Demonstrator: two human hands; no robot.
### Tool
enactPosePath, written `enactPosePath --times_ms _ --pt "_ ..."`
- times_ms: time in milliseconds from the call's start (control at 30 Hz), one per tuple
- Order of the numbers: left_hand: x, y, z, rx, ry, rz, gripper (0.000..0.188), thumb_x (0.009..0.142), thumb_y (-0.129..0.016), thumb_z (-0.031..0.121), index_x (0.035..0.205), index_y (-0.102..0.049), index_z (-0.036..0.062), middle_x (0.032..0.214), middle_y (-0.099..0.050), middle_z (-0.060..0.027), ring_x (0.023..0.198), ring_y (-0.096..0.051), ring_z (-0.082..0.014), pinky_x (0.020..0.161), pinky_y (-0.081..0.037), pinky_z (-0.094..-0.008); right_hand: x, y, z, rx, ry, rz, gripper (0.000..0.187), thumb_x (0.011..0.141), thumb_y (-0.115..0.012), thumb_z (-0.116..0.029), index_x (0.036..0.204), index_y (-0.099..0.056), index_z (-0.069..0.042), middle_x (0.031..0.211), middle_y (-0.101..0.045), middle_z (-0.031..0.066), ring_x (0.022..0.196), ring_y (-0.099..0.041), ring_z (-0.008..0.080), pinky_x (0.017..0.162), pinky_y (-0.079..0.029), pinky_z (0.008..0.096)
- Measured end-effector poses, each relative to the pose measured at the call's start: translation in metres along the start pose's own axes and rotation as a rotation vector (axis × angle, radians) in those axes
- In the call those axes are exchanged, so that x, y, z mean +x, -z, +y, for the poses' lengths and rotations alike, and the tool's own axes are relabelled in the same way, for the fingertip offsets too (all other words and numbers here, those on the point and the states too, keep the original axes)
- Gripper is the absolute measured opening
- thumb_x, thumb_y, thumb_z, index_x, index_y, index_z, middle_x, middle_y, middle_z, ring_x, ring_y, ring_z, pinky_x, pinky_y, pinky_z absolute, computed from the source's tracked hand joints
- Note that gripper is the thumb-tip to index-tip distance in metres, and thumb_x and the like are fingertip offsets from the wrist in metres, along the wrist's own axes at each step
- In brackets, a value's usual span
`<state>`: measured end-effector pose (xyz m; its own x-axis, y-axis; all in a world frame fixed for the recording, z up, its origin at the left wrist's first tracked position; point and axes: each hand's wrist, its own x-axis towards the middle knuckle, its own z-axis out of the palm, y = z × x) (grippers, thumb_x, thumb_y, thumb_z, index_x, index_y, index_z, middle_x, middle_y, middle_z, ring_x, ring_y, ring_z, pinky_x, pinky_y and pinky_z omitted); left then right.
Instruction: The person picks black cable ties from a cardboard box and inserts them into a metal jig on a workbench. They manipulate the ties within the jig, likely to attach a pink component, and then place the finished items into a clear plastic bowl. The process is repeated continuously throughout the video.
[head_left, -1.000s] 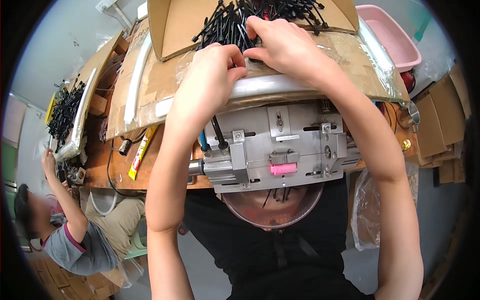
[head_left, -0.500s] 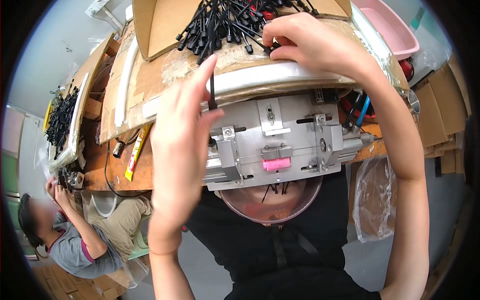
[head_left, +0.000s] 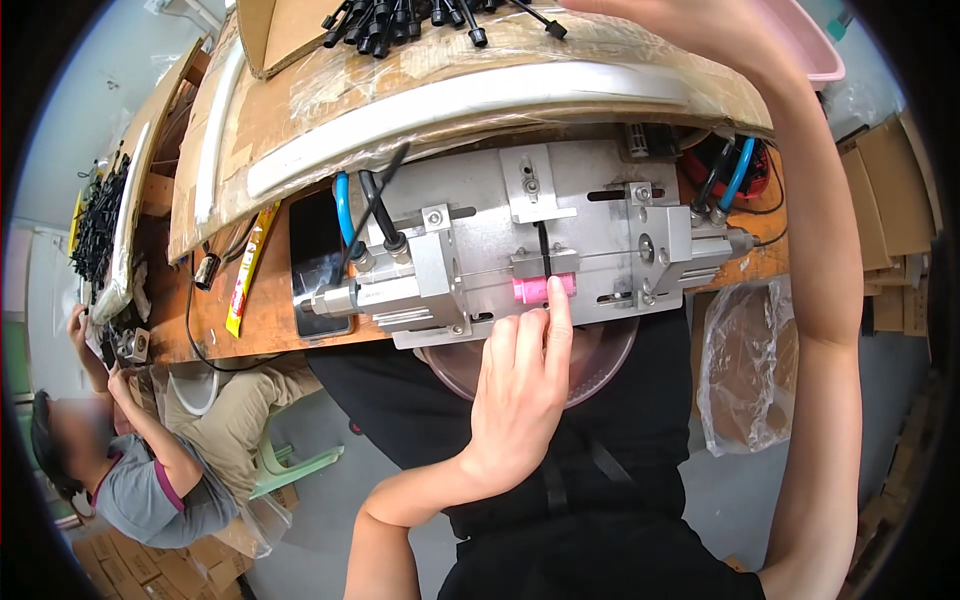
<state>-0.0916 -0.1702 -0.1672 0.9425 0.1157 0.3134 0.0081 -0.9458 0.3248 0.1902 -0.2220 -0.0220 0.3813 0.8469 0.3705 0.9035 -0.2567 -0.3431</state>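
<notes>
My left hand (head_left: 520, 385) reaches up to a grey metal fixture (head_left: 480, 235) at the bench's front edge. Its fingertips rest on the fixture's pink block (head_left: 530, 291), at the lower end of a thin black strip (head_left: 543, 248) that lies upright in the fixture's slot. My right hand (head_left: 690, 18) is raised over the cardboard-covered shelf, by a pile of black strips (head_left: 420, 18). The top edge of the picture cuts its fingers off, so I cannot see whether they hold anything.
A white curved rail (head_left: 450, 110) lies across the cardboard. A dark phone (head_left: 315, 255) and a yellow packet (head_left: 248, 265) lie on the wooden bench. There is a pink tray (head_left: 815, 55) top right, a clear plastic bag (head_left: 745, 365) hanging at the right, and a seated person (head_left: 150, 470) working lower left.
My left hand has come down from the shelf's edge with the black strip and set it in the fixture's slot. My right hand has risen further toward the pile of strips.
</notes>
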Motion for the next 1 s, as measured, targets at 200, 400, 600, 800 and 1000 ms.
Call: enactPosePath --times_ms 200,400,600,800,1000 --pt "0.001 0.008 -0.004 0.051 -0.035 -0.062 0.07 0.074 -0.06 -0.003 0.141 -0.039 -0.0093 0.099 -0.051 -0.0114 0.089 -0.052 -0.0237 0.084 -0.048 -0.0331 -0.014 -0.005 -0.016 -0.265 -0.068 0.085 0.018 0.084 -0.071 -0.016 0.097 -0.071 -0.002 0.077 -0.067 0.0083 0.07 -0.06 0.0162 0.063 -0.047 0.0287" --pt "-0.001 0.004 -0.003 0.084 -0.013 0.014 0.069 0.075 -0.058 -0.001 0.142 -0.041 -0.0042 0.106 -0.054 -0.0137 0.1 -0.054 -0.0252 0.087 -0.049 -0.0323 -0.053 -0.001 0.008 -0.222 -0.099 0.202 0.018 0.093 -0.066 -0.014 0.104 -0.067 0.0 0.091 -0.066 0.0061 0.082 -0.061 0.0131 0.077 -0.048 0.0255" --pt "-0.036 0.045 -0.02 -0.295 -0.091 0.238 0.047 0.071 -0.061 -0.013 0.116 -0.063 -0.0011 0.1 -0.058 -0.0103 0.087 -0.055 -0.0216 0.073 -0.05 -0.0339 -0.099 -0.017 -0.039 0.013 -0.168 0.292 0.017 0.094 -0.065 -0.011 0.106 -0.068 0.002 0.093 -0.064 0.0035 0.084 -0.057 0.0082 0.079 -0.045 0.0205" --pt "-0.041 0.064 -0.119 -0.031 0.456 0.726 0.026 0.081 -0.063 -0.008 0.105 -0.067 0.0013 0.099 -0.062 -0.0129 0.093 -0.057 -0.0273 0.083 -0.046 -0.0364 -0.128 -0.021 -0.037 0.013 -0.286 0.258 0.017 0.095 -0.062 -0.006 0.108 -0.068 0.002 0.096 -0.064 0.0034 0.09 -0.058 0.0095 0.083 -0.045 0.0223" --pt "-0.004 0.067 -0.199 -0.147 0.141 0.09 0.039 0.073 -0.065 -0.009 0.108 -0.07 0.0081 0.11 -0.063 -0.0085 0.108 -0.054 -0.028 0.094 -0.042 -0.0358 -0.12 -0.024 -0.045 0.034 -0.299 0.267 0.016 0.094 -0.064 -0.007 0.105 -0.069 0.002 0.093 -0.065 0.0032 0.087 -0.057 0.0092 0.079 -0.044 0.0213"
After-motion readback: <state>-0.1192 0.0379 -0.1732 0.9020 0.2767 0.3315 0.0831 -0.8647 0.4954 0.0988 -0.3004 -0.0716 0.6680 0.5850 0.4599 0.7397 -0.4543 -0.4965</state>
